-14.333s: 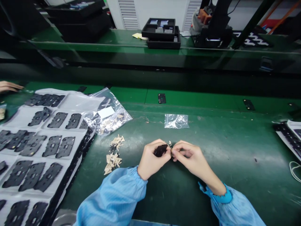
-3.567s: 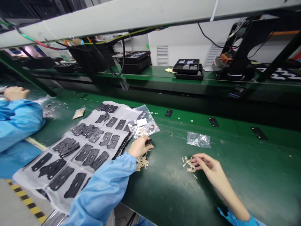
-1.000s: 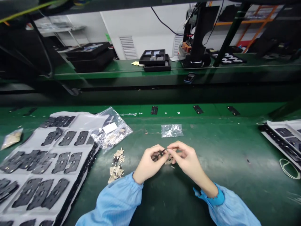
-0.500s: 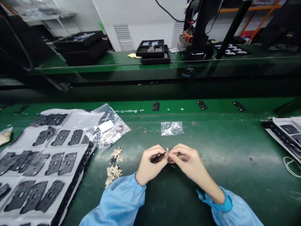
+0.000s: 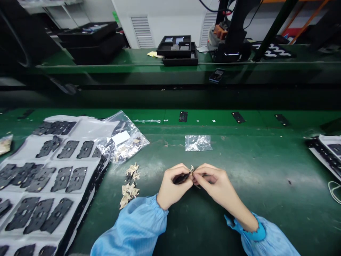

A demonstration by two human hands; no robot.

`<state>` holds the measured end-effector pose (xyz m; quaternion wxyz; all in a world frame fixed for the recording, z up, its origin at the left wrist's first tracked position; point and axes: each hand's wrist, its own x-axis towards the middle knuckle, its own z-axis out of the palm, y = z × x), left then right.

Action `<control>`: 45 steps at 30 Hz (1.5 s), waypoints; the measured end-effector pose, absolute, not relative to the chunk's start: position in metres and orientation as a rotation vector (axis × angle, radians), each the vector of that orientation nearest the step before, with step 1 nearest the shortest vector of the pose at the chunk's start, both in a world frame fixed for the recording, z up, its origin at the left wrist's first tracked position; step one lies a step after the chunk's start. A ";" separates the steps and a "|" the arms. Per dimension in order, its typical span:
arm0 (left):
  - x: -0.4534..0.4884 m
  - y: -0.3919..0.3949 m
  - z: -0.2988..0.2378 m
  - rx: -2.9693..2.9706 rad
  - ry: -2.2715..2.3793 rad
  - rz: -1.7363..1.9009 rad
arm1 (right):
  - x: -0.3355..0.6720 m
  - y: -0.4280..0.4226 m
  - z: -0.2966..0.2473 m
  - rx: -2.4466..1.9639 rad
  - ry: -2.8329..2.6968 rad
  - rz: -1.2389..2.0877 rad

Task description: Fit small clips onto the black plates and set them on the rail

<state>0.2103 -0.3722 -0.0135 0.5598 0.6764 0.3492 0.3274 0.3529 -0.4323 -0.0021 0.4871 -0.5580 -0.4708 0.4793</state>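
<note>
Small packet: lies at the far left edge [image 5: 4,144] of the green counter [image 5: 266,177], only partly in view.
White sheet: spread over the left of the counter [image 5: 80,129], with flat black parts in rows on it, some overlapping.
Clear bag: rests on the sheet's right corner [image 5: 125,140], with a white label and small tan bits inside.
Tan pile: a loose heap of small tan pieces [image 5: 129,185] on the counter, just right of the sheet and near the left sleeve.
Left hand: raised just above the counter [image 5: 172,186], its fingers [image 5: 181,170] closed on a thin black part [image 5: 181,178] that points toward the other hand.
Tan piece: sits at the tip of the black part [image 5: 191,168], between the two hands.
Right hand: meets the left one [image 5: 214,183], thumb and fingers [image 5: 204,169] pinched narrow on the tan piece.
Small empty bag: flat on the counter [image 5: 198,143], beyond the hands and apart from them.
Black plates: single pieces [image 5: 183,116] spaced along the lighter green strip behind.
Stacked trays: black [image 5: 178,49], on the far counter.
Second sheet: at the right edge [image 5: 326,154], cut off by the frame.
</note>
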 end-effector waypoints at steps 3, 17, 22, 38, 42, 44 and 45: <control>0.210 -0.372 -0.016 1.575 0.855 0.754 | 0.356 -0.432 -0.008 -1.395 -1.017 1.171; 0.210 -0.368 -0.022 1.413 0.975 0.694 | 0.371 -0.430 -0.016 -1.653 -1.612 0.779; 0.212 -0.370 -0.018 1.433 0.934 0.672 | 0.366 -0.426 -0.015 -1.453 -1.077 1.174; 0.210 -0.379 -0.022 1.736 0.990 0.843 | 0.355 -0.427 -0.014 -1.309 -0.883 1.266; 0.210 -0.379 -0.026 1.718 1.003 0.833 | 0.351 -0.429 -0.018 -1.278 -0.909 1.256; 0.210 -0.377 -0.026 1.686 1.016 0.813 | 0.351 -0.429 -0.018 -1.269 -0.903 1.271; 0.210 -0.376 -0.026 1.669 1.024 0.809 | 0.351 -0.429 -0.018 -1.273 -0.887 1.287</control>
